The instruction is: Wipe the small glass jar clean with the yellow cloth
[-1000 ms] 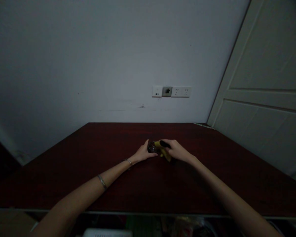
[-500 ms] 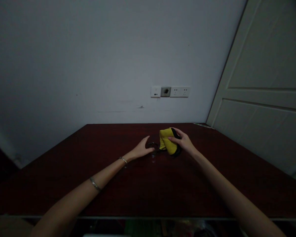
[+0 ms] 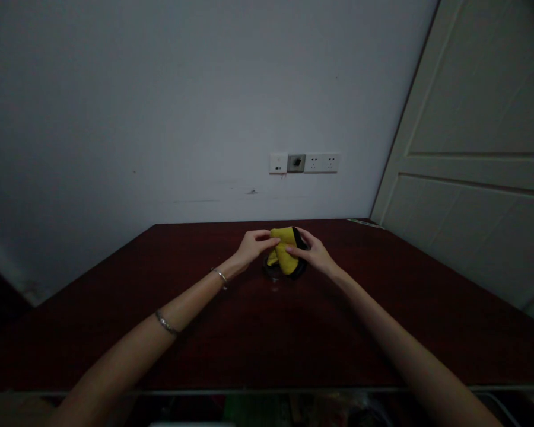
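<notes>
A folded yellow cloth [image 3: 286, 256] with black edging is held between my two hands, above the tabletop. My right hand [image 3: 315, 254] grips its right side, with the thumb on the front and the fingers behind at the black edge. My left hand [image 3: 254, 246] pinches the cloth's upper left corner between thumb and fingers. Under the cloth stands a clear, round glass-like vessel [image 3: 272, 273]. The cloth hides much of it, so its full shape cannot be made out.
The dark red tabletop [image 3: 196, 350] reaches back to a pale wall [image 3: 196, 118] with a row of sockets [image 3: 321, 162]. To the right is a panelled door [image 3: 476, 136]. A thin strip [image 3: 364, 223] lies at the far right corner. Dim items sit below the front edge.
My right hand has brought the yellow cloth left, over the clear vessel. My left hand has moved up from beside the vessel and taken hold of the cloth's corner.
</notes>
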`<state>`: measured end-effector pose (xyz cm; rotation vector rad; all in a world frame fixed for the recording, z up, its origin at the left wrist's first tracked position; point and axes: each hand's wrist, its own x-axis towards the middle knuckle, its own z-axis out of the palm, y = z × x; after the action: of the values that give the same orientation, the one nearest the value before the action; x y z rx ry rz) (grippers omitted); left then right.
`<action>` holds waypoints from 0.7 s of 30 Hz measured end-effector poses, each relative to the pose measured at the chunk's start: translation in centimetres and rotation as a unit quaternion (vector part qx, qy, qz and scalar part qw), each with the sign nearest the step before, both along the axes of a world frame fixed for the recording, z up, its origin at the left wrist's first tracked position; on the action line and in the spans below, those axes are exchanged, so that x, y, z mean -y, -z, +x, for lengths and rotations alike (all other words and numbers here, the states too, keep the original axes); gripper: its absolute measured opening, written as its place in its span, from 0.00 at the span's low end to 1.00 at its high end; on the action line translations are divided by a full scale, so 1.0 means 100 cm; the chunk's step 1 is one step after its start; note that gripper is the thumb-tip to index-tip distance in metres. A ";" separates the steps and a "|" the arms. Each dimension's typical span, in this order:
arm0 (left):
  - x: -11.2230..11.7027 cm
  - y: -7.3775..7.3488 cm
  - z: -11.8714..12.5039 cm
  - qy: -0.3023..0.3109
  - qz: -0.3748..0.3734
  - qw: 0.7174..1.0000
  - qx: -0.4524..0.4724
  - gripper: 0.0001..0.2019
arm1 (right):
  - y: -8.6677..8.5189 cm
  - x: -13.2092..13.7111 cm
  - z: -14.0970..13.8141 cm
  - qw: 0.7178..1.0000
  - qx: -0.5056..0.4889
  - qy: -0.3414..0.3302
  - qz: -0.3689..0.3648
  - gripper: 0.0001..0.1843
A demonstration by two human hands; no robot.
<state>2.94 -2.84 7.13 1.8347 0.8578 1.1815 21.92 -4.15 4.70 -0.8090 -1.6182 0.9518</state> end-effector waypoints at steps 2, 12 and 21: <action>-0.005 -0.007 -0.007 -0.032 0.041 0.999 0.007 0.15 | 0.007 0.000 0.004 0.999 0.027 -0.025 -0.015 0.45; -0.033 -0.013 -0.032 0.023 0.244 0.922 -0.298 0.12 | 0.060 -0.011 -0.005 0.974 0.227 0.016 -0.008 0.57; -0.037 0.040 -0.034 0.066 0.231 0.899 -0.367 0.24 | 0.073 -0.011 -0.023 0.973 0.221 0.026 0.062 0.49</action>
<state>-0.48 0.88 3.09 2.7690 0.8643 0.6104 19.59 -3.03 -2.61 -1.0210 -2.0028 0.6520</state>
